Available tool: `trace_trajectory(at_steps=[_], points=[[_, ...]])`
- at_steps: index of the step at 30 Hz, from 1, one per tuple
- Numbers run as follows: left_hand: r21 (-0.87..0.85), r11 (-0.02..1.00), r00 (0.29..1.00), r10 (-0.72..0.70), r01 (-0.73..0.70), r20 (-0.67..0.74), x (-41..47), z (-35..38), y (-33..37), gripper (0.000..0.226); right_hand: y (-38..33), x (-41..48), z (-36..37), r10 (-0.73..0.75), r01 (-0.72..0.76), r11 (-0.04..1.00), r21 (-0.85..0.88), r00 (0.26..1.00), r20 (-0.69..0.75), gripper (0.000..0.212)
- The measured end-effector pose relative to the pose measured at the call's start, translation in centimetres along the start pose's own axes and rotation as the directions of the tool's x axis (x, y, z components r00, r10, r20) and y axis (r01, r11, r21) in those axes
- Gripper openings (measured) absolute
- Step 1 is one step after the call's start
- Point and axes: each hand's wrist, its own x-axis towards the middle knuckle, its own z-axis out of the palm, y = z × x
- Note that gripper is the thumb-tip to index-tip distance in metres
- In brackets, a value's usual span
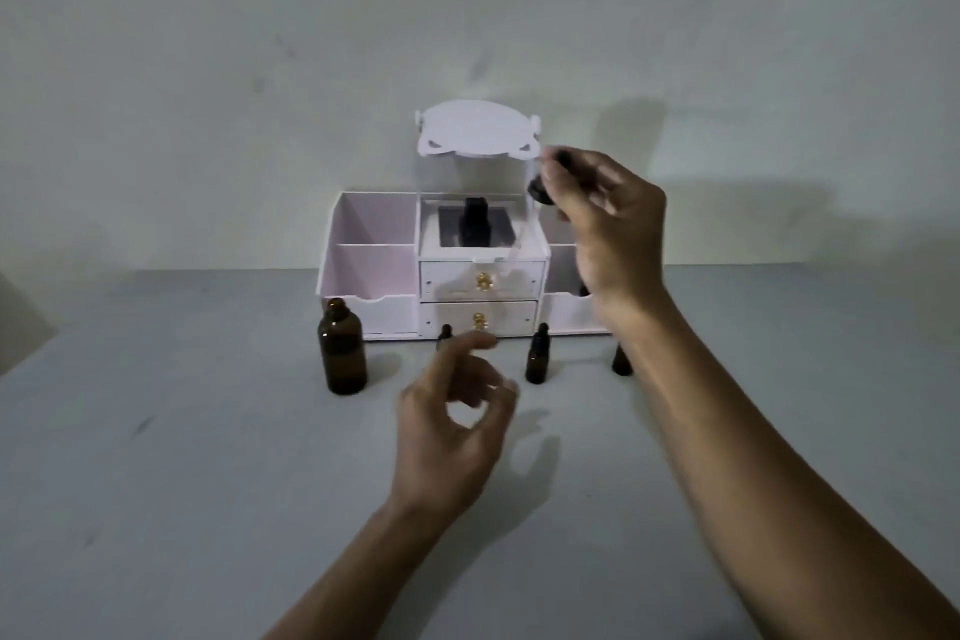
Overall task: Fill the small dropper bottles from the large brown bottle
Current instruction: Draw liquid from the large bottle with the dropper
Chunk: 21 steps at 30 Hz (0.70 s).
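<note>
light: dim, greyish, I read it as coming from the front-left | shadows: soft, cast on the wall right of my right hand (602, 218) and on the bench (156, 431) right of my left hand (457, 410) | blur: both hands smeared | edges: slight wide-angle stretch

R hand (608, 218) raised, pinching; L hand (457, 423) half-curled
</note>
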Motion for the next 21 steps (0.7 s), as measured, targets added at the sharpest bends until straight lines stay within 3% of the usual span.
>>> trace_trajectory(at_steps=[3,5,13,21], points=[[-0.072,0.971,0.945,-0.204,0.229,0.254,-0.3,4.5,0.6,0.029,1.5,0.0,-5.4,0.056,-0.065,0.994,-0.089,0.993,-0.106,0.011],[-0.055,0.951,0.903,-0.271,0.305,0.333,0.1,7.3,0.2,0.034,2.6,-0.2,-8.4,0.073,-0.098,0.984,-0.15,0.984,-0.163,0.008],[0.026,0.931,0.9,-0.358,0.363,0.248,3.3,15.3,-2.8,0.07,6.0,-0.1,-14.2,0.092,-0.158,0.973,-0.166,0.933,-0.347,0.003],[0.025,0.92,0.892,-0.387,0.392,0.235,5.4,17.9,-4.9,0.071,7.8,0.5,-13.9,0.105,-0.17,0.977,-0.126,0.908,-0.405,0.003]])
